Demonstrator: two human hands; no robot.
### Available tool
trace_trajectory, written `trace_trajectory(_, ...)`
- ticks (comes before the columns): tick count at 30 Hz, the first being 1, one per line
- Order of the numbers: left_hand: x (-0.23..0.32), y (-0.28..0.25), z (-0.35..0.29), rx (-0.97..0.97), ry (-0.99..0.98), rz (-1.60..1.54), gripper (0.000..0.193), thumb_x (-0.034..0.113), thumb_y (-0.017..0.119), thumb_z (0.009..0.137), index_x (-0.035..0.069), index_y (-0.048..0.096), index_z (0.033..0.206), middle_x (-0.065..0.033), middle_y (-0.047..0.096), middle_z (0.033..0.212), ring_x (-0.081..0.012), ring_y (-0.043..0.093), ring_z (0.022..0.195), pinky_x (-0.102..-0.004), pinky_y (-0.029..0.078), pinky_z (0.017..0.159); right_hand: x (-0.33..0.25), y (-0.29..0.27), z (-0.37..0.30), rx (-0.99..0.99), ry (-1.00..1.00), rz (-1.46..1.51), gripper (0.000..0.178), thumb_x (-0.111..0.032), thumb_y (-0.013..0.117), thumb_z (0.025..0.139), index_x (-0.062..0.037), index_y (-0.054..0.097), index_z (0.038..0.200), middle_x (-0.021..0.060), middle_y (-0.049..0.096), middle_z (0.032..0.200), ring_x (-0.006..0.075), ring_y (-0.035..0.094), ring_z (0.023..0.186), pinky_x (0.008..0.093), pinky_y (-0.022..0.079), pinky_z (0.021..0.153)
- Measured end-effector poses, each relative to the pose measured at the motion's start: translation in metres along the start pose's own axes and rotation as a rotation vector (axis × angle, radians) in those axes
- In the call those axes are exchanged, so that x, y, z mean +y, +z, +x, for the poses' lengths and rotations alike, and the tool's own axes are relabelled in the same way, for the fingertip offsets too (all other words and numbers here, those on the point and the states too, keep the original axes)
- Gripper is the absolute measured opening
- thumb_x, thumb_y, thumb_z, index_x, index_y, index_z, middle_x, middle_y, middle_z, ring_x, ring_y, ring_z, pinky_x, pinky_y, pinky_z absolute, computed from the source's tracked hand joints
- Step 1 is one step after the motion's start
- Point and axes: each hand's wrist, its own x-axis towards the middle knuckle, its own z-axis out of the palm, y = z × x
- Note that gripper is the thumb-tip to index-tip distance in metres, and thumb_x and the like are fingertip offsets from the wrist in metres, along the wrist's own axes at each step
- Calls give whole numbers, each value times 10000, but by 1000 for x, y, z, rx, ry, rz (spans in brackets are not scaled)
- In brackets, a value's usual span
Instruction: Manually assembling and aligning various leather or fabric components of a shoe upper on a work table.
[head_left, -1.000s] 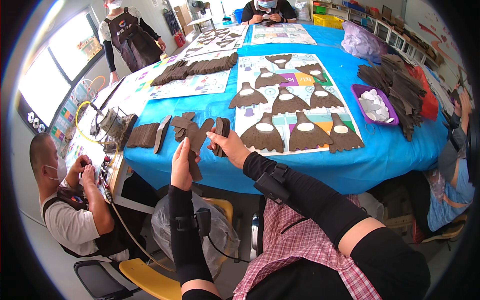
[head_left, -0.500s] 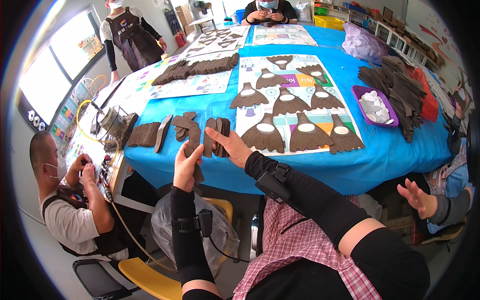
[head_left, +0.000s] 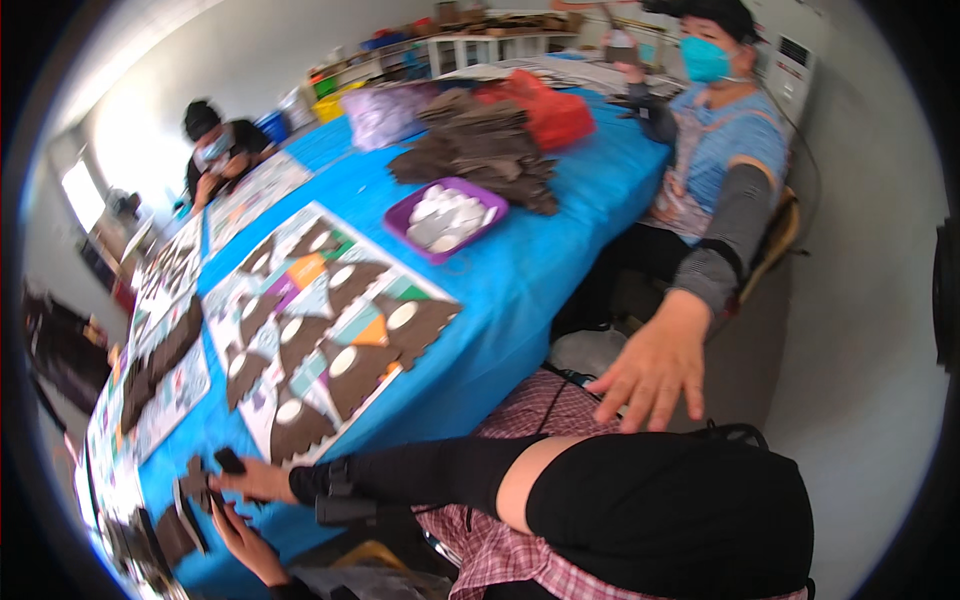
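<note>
At the table's near-left edge, both my hands are close together among cut brown strips (head_left: pixel 192 480). My right hand (head_left: pixel 258 480) reaches in from the right, its fingers closed round dark strips (head_left: pixel 229 461). Just below it, my left hand (head_left: pixel 246 545) pinches a brown strip; motion blur softens both sets of fingers. Another small stack of strips (head_left: pixel 173 537) lies beside them. On a printed sheet (head_left: pixel 452 300) sit several fan-shaped brown pieces (head_left: pixel 355 380) with scalloped edges, each bearing a white oval.
Farther along the blue-covered table (head_left: pixel 540 270) are a purple tray (head_left: pixel 398 228) of white ovals, a pile of brown pieces (head_left: pixel 480 150) and a red bag (head_left: pixel 545 110). A co-worker at the right stretches an open hand (head_left: pixel 658 365) close to my arm. Another person (head_left: pixel 228 150) sits across.
The view has swung to the right, so my hands now appear at the lower left. The co-worker's hand at the right shows nearer and larger. My hands stay by the brown strips.
</note>
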Motion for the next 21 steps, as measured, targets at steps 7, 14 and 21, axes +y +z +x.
trace_trajectory(7, 146, 27, -50, -17, 472, 299, 318, 98, 469, 951, 20, 508, 1257, -206, 494, 1138, -326, 536, 939, -367, 457, 768, -42, 7, -65, -132, -90, 190, 309, -308, 596, 895, -92, 452, 1062, 24, 615, 942, 130, 580, 844, 287, 455, 762)
trace_trajectory(14, 169, 42, -106, 98, 371, 66, 401, 267, 331, 1005, -26, 523, 1200, -118, 569, 975, -182, 478, 709, -270, 388, 593, -73, -13, -121, 70, -26, 176, 271, -362, 498, 941, -110, 406, 983, 28, 548, 722, 90, 514, 601, 232, 407, 540)
trace_trajectory(21, 191, 58, -118, 19, -181, -256, 388, 254, 376, 988, -32, 506, 1215, -118, 540, 986, -188, 485, 769, -285, 412, 673, -103, -66, -192, 168, -48, -71, 239, -240, 628, 848, -78, 457, 890, -20, 458, 661, 78, 461, 525, 237, 392, 503)
